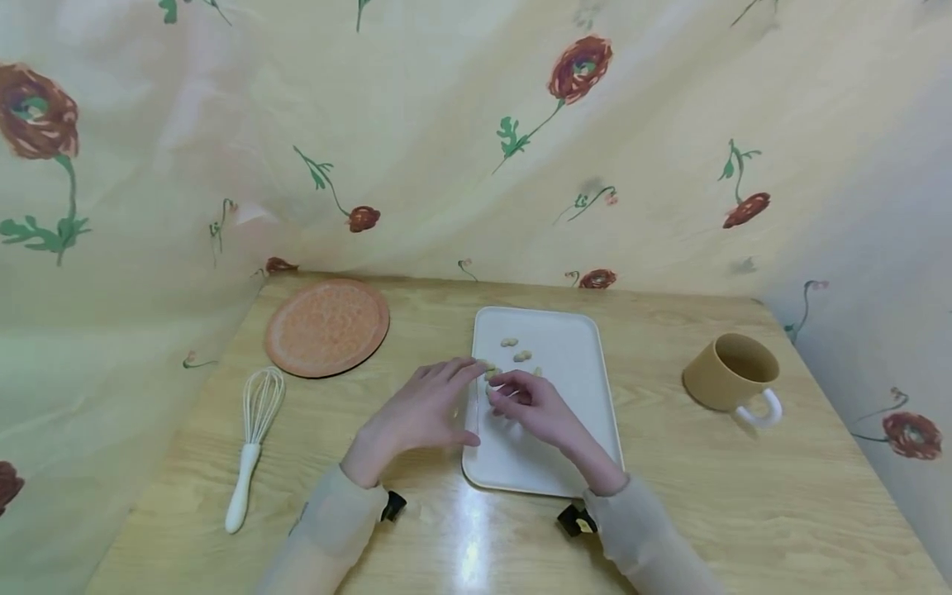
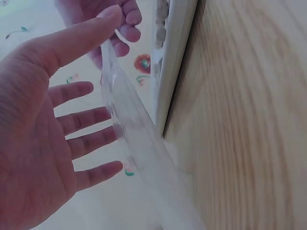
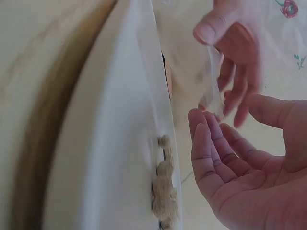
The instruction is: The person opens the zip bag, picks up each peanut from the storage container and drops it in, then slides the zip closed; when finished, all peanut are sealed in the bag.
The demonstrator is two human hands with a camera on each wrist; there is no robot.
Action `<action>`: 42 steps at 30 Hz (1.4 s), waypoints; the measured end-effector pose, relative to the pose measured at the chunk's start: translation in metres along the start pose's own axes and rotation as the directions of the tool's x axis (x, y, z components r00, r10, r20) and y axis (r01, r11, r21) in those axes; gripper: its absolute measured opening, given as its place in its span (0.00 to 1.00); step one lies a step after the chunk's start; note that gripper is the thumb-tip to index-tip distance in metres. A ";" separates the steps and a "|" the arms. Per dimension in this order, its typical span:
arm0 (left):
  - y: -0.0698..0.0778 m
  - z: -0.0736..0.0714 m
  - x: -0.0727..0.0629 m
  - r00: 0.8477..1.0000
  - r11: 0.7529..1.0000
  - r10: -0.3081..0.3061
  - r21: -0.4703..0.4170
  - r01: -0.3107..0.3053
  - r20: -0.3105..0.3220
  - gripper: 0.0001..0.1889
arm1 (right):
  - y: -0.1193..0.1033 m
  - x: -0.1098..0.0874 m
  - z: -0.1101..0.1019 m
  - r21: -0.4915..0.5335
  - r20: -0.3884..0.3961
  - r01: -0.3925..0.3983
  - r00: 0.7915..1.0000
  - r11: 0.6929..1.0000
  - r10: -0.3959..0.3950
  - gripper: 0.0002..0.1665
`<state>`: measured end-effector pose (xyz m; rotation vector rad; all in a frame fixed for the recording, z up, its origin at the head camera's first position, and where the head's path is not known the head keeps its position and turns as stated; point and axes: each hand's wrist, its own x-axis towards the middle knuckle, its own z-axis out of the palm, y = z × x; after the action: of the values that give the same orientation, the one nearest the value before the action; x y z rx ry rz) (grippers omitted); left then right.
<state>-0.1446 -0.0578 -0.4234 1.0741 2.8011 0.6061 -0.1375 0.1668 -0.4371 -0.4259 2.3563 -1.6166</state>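
A clear plastic bag (image 2: 144, 139) hangs between my two hands, hard to make out in the head view. My left hand (image 1: 427, 406) is at the white tray's left edge, fingers straight and spread. The bag runs between its thumb and fingers, some fingertips touching or very near the film. My right hand (image 1: 531, 402) is over the tray (image 1: 565, 446), fingers loosely bent and thumb apart from them. In the right wrist view its fingertips are at the bag's edge; contact is unclear. Several peanuts in the shell (image 1: 523, 356) lie on the tray, partly hidden by the hands.
Round orange-brown mats (image 1: 327, 326) lie at the back left of the wooden table (image 1: 416, 545). A whisk (image 1: 251, 446) with a white handle is at the left. On the right stands a tan mug (image 1: 725, 376) with a white handle. Flowered cloth (image 1: 431, 124) hangs behind.
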 end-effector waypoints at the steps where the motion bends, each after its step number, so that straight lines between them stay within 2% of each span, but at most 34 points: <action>1: 0.001 0.000 0.001 1.000 1.000 0.009 0.005 -0.009 -0.007 0.52 | 0.000 0.001 0.001 0.005 0.011 0.005 1.000 1.000 -0.005 0.20; 5: 0.006 -0.001 0.002 0.999 0.999 0.032 0.018 -0.031 -0.027 0.52 | 0.001 0.002 0.007 0.007 0.048 0.024 0.999 1.000 -0.024 0.17; 11: 0.014 -0.004 0.002 0.998 0.999 0.040 0.021 -0.039 -0.051 0.51 | -0.001 0.002 0.010 -0.025 0.035 0.023 0.999 0.999 -0.022 0.13; 15: 0.017 -0.005 0.001 0.997 0.999 0.042 0.038 -0.039 -0.067 0.51 | -0.004 0.000 0.009 -0.003 0.034 -0.001 0.999 1.000 0.001 0.13; 22: 0.018 -0.001 0.000 0.997 0.999 0.029 0.045 -0.026 -0.066 0.49 | -0.003 -0.002 0.010 0.042 0.038 -0.027 0.999 0.999 0.026 0.13; 30: 0.020 -0.002 0.000 0.996 0.996 0.020 0.090 -0.012 -0.083 0.48 | -0.003 -0.001 0.006 0.010 -0.002 -0.026 1.000 1.000 0.026 0.11; 35: 0.019 -0.009 0.000 0.989 0.999 -0.043 0.018 0.046 -0.139 0.39 | -0.003 -0.001 0.003 0.032 -0.032 -0.042 0.999 0.999 0.043 0.11; 39: 0.017 -0.015 -0.003 0.973 0.992 -0.117 -0.072 0.104 -0.200 0.29 | -0.003 -0.001 0.002 0.041 -0.037 -0.062 0.997 0.997 0.064 0.12; 42: 0.017 -0.018 -0.003 0.958 0.977 -0.169 -0.166 0.132 -0.232 0.22 | -0.005 -0.001 0.002 0.047 -0.040 -0.068 0.997 0.997 0.070 0.13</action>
<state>-0.1351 -0.0544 -0.4003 0.7974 2.9479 0.9730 -0.1357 0.1638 -0.4335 -0.3005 2.3318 -1.6599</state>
